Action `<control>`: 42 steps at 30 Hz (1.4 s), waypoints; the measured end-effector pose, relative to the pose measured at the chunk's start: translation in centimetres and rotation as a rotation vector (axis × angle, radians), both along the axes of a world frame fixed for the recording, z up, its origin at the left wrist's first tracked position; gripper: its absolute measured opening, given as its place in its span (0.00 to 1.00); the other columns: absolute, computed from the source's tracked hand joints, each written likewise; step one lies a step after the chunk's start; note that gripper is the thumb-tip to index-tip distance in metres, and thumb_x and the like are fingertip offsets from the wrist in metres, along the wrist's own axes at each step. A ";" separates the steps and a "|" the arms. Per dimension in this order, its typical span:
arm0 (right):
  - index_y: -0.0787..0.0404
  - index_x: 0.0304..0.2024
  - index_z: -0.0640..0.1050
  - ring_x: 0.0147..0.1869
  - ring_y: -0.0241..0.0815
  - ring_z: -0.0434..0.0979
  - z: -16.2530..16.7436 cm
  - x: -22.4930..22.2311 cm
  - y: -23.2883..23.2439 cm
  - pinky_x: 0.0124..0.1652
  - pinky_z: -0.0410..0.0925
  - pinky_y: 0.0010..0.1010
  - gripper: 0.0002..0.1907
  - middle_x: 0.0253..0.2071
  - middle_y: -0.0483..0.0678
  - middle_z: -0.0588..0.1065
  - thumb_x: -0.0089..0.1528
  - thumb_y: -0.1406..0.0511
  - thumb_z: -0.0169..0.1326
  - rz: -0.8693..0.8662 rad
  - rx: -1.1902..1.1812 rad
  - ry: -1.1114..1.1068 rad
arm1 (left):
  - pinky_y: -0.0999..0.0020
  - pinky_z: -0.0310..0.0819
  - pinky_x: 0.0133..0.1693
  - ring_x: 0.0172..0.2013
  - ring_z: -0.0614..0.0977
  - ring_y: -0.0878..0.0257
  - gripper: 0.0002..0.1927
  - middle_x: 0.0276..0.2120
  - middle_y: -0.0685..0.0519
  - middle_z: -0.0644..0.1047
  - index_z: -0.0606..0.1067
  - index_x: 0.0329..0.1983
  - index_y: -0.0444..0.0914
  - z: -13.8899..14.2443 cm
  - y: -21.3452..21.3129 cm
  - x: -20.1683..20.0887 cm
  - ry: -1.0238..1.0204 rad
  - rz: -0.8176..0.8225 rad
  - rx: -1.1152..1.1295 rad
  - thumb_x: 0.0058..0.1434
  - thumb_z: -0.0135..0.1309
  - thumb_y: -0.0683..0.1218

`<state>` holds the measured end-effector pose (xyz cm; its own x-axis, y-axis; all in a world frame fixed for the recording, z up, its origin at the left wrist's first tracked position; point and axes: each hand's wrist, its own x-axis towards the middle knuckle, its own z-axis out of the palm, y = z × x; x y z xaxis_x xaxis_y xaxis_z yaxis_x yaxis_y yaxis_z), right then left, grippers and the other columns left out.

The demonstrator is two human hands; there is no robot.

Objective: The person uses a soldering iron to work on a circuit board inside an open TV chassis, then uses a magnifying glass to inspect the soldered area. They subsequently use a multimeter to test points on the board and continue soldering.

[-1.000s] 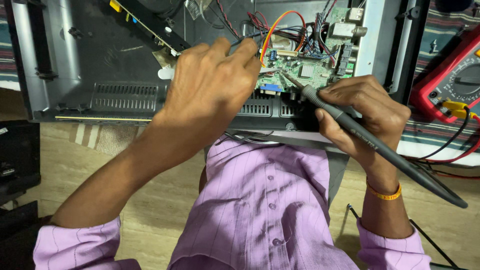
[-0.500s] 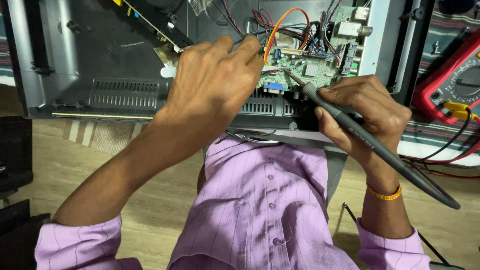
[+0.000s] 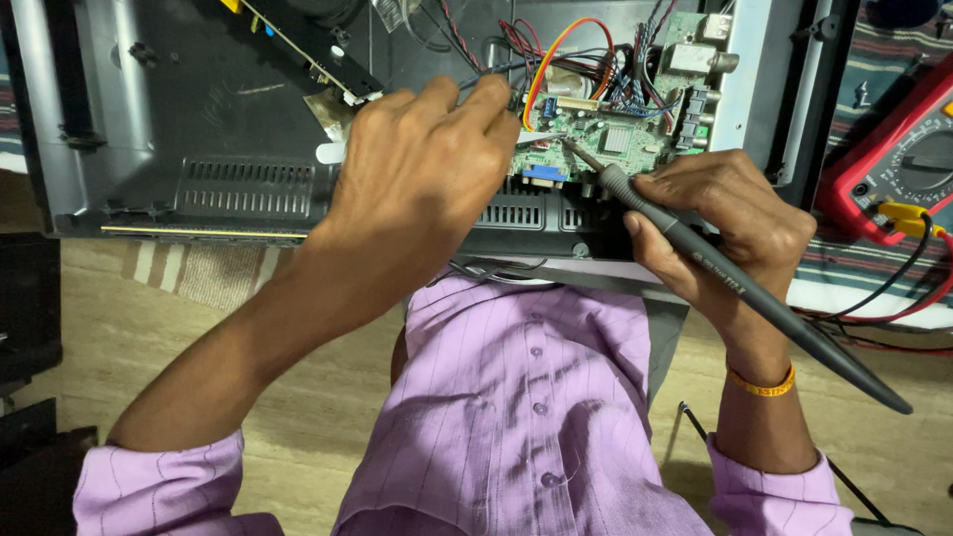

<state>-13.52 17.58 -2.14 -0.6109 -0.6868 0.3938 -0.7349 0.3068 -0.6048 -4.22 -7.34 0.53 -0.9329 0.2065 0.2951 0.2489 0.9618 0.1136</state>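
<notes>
An opened grey metal chassis (image 3: 149,119) rests in front of me, with a green circuit board (image 3: 620,134) at its right end. My right hand (image 3: 725,213) grips a long dark soldering iron (image 3: 754,293) like a pen, its tip touching the board's lower left area. My left hand (image 3: 427,169) reaches over the chassis, fingertips pinched at the board's left edge by the orange and red wires (image 3: 556,50). Whether those fingers hold something thin is hidden.
A red multimeter (image 3: 898,159) with yellow, black and red leads lies at the right on a striped cloth (image 3: 874,268). A narrow black board (image 3: 308,55) crosses the chassis at the top. Wooden flooring (image 3: 199,337) lies below, with dark boxes at the left edge.
The view has shifted slightly. Both hands stay at the circuit board, the iron's tip holding its spot and the left fingers still pinched at the board's left edge.
</notes>
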 end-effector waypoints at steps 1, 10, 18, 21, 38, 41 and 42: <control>0.70 0.39 0.81 0.45 0.47 0.81 0.0 0.0 0.0 0.47 0.73 0.33 0.09 0.37 0.55 0.79 0.61 0.70 0.67 -0.001 0.001 0.004 | 0.59 0.72 0.33 0.36 0.79 0.53 0.04 0.39 0.45 0.76 0.76 0.33 0.32 0.0 0.0 0.1 -0.011 0.006 0.006 0.55 0.55 0.38; 0.70 0.38 0.81 0.46 0.47 0.82 0.0 0.0 0.0 0.48 0.73 0.33 0.09 0.38 0.54 0.80 0.61 0.69 0.66 0.015 0.000 0.017 | 0.58 0.73 0.33 0.37 0.80 0.52 0.05 0.42 0.44 0.77 0.77 0.34 0.31 0.0 0.1 0.0 -0.016 0.002 0.006 0.55 0.55 0.38; 0.69 0.38 0.81 0.45 0.47 0.82 -0.1 0.0 0.0 0.47 0.73 0.33 0.09 0.37 0.54 0.80 0.60 0.69 0.67 0.005 0.016 0.037 | 0.62 0.72 0.33 0.36 0.79 0.55 0.05 0.37 0.48 0.75 0.77 0.33 0.34 0.7 0.9 -0.2 -0.010 0.009 -0.142 0.54 0.56 0.40; 0.70 0.39 0.81 0.45 0.47 0.81 0.1 -0.1 0.0 0.47 0.73 0.33 0.09 0.37 0.54 0.79 0.60 0.70 0.67 0.009 0.016 0.038 | 0.66 0.71 0.33 0.36 0.78 0.58 0.06 0.35 0.50 0.74 0.78 0.32 0.34 1.2 1.7 -0.1 0.009 0.014 -0.276 0.53 0.56 0.42; 0.70 0.38 0.81 0.43 0.46 0.82 -0.3 -0.1 0.2 0.47 0.74 0.32 0.09 0.37 0.54 0.80 0.62 0.69 0.67 0.008 0.028 0.050 | 0.55 0.74 0.36 0.38 0.79 0.51 0.05 0.43 0.46 0.76 0.75 0.36 0.31 -1.4 -0.8 0.1 -0.006 -0.017 0.159 0.64 0.55 0.40; 0.70 0.40 0.81 0.44 0.46 0.82 -0.4 0.0 0.2 0.48 0.74 0.32 0.09 0.36 0.54 0.80 0.64 0.69 0.67 0.003 0.037 0.060 | 0.54 0.72 0.35 0.37 0.78 0.50 0.07 0.40 0.47 0.75 0.75 0.36 0.33 -1.8 -1.2 0.3 0.006 -0.018 0.264 0.66 0.57 0.42; 0.70 0.40 0.81 0.44 0.45 0.82 -0.5 0.0 0.2 0.48 0.74 0.31 0.09 0.36 0.54 0.80 0.64 0.68 0.67 0.002 0.034 0.057 | 0.53 0.71 0.34 0.37 0.78 0.50 0.07 0.39 0.47 0.74 0.75 0.36 0.33 -1.9 -1.4 0.4 0.001 -0.021 0.294 0.67 0.58 0.42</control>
<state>-13.52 17.80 -2.61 -0.5870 -0.7012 0.4046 -0.7683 0.3251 -0.5513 -3.80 -8.73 -1.35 -0.9289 0.1308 0.3465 0.2685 0.8823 0.3866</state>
